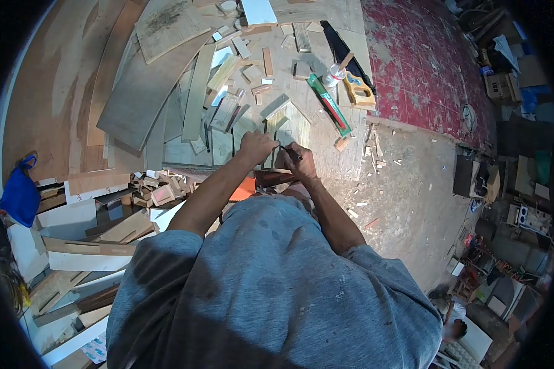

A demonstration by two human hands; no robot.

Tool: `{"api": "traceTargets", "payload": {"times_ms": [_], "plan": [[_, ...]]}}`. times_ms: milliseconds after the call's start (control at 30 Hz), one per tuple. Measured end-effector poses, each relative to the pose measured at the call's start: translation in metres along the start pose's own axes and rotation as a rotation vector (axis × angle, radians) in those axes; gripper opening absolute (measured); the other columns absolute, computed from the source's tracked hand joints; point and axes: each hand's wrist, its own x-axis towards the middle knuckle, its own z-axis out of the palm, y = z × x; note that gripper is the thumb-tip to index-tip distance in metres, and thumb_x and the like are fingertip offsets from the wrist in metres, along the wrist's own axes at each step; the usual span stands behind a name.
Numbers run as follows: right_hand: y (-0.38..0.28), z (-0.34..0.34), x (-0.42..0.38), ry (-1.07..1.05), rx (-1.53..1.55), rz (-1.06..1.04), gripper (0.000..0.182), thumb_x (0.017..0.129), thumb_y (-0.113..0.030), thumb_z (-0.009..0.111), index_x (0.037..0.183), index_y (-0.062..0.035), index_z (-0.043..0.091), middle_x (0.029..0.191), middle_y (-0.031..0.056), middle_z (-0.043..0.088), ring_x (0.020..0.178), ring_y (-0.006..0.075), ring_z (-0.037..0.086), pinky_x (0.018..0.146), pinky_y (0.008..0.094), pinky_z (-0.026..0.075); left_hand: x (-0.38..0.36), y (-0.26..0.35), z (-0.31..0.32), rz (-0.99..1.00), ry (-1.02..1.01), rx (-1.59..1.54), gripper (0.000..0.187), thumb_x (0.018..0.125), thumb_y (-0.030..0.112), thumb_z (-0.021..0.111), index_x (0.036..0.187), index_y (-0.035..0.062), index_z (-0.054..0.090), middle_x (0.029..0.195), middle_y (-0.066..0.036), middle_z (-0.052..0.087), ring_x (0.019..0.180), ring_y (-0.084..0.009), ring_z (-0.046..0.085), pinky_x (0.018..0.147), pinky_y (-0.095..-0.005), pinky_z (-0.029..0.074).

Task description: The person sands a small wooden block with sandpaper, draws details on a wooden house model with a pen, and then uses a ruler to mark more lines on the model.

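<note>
dim, bluish light; strong fisheye bending, black vignette at the corners.

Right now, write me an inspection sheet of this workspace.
Surface: plywood work floor, dusty, beside red tiled floor.
Job's things: slatted wood panel; dark pencil-like tool.
Clutter: wood offcuts, long planks, handsaw, green level, glue bottle, blue bag.
Grip: left hand pressed on the panel; right hand shut on the tool.
Cables: nothing seen.
Surroundings: boxes and equipment at right, a second person bottom right.
</note>
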Motion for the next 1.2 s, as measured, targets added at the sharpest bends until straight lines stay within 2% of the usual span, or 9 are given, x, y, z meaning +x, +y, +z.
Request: {"api": "traceTargets", "payload": {"times_ms": [267,333,400,567,700,900,967,1100,1200], "plan": [[0.001,-0.003,0.009,-0.017,0.186,0.228,0.01,0.089,-0.005,0.066,0.094,0.0024,0.062,0.08,0.0085,0.069,0.072,0.0153,0.066,0.066,0.0315,0.053,-0.004,0.005,0.0,-0.016,0.021,0.035,0.033,0.091,0.016,0.058,0.121,0.0266,0.067,0.11,-0.007,0.067,0.101,-0.0278,0.067,0.076,-0.0404,0.055],[0.005,-0.009,0.026,0.138,0.349,0.211,0.012,0.089,-0.005,0.066,0.097,0.0033,0.063,0.084,0.0061,0.07,0.08,0.0128,0.066,0.073,0.0292,0.053,-0.004,0.01,0.008,-0.062,0.032,0.04,0.039,0.088,0.016,0.061,0.125,0.0287,0.063,0.099,-0.007,0.067,0.09,-0.0274,0.069,0.068,-0.0401,0.055],[0.011,-0.021,0.047,-0.103,0.303,0.304,0.017,0.088,-0.007,0.067,0.1,0.0043,0.067,0.088,0.0086,0.071,0.087,0.0136,0.067,0.079,0.0282,0.053,-0.007,0.015,0.012,-0.091,0.046,0.036,0.041,0.089,0.016,0.06,0.128,0.0282,0.062,0.098,-0.007,0.067,0.088,-0.027,0.069,0.068,-0.0391,0.055],[0.013,-0.029,0.073,-0.362,0.113,0.142,0.018,0.087,-0.009,0.068,0.098,0.0051,0.069,0.089,0.011,0.072,0.085,0.0154,0.067,0.079,0.029,0.053,-0.01,0.024,0.012,-0.173,0.02,0.018,0.046,0.091,0.017,0.057,0.135,0.0271,0.059,0.093,-0.005,0.068,0.086,-0.0247,0.069,0.068,-0.0371,0.055],[0.031,-0.021,0.077,-0.403,0.309,0.163,0.018,0.088,-0.011,0.069,0.097,0.0041,0.07,0.089,0.0106,0.072,0.083,0.0154,0.066,0.078,0.0294,0.053,-0.01,0.026,0.009,-0.192,-0.032,0.028,0.048,0.091,0.016,0.056,0.138,0.0265,0.057,0.095,-0.005,0.07,0.086,-0.0234,0.069,0.069,-0.0367,0.055],[0.021,-0.025,0.094,-0.477,0.043,0.214,0.017,0.089,-0.013,0.068,0.094,0.0025,0.07,0.08,0.0096,0.071,0.073,0.015,0.065,0.068,0.031,0.053,-0.008,0.027,0.008,-0.196,-0.052,0.012,0.047,0.092,0.016,0.055,0.137,0.025,0.058,0.098,-0.006,0.07,0.086,-0.0241,0.069,0.072,-0.0368,0.055],[0.02,-0.025,0.103,-0.548,-0.048,0.2,0.023,0.082,-0.018,0.069,0.093,0.0012,0.072,0.083,0.0155,0.073,0.077,0.0241,0.07,0.073,0.0362,0.055,-0.006,0.028,0.009,-0.201,-0.054,0.014,0.046,0.092,0.016,0.055,0.137,0.0247,0.058,0.098,-0.006,0.07,0.086,-0.0242,0.069,0.073,-0.0369,0.055],[0.015,-0.026,0.099,-0.522,-0.045,0.204,0.023,0.081,-0.019,0.07,0.092,0.0006,0.073,0.083,0.0159,0.073,0.075,0.0252,0.069,0.072,0.0375,0.055,-0.007,0.028,0.012,-0.219,-0.037,-0.004,0.045,0.091,0.017,0.054,0.136,0.0251,0.058,0.097,-0.006,0.07,0.085,-0.0241,0.069,0.071,-0.0373,0.055],[0.02,-0.028,0.096,-0.477,-0.025,0.177,0.017,0.086,-0.016,0.068,0.089,0.001,0.069,0.072,0.0087,0.068,0.064,0.015,0.062,0.063,0.0323,0.052,0.002,0.029,0.013,-0.253,-0.107,-0.014,0.047,0.093,0.019,0.055,0.138,0.0297,0.056,0.104,-0.004,0.067,0.094,-0.0242,0.068,0.064,-0.0403,0.058]]}}
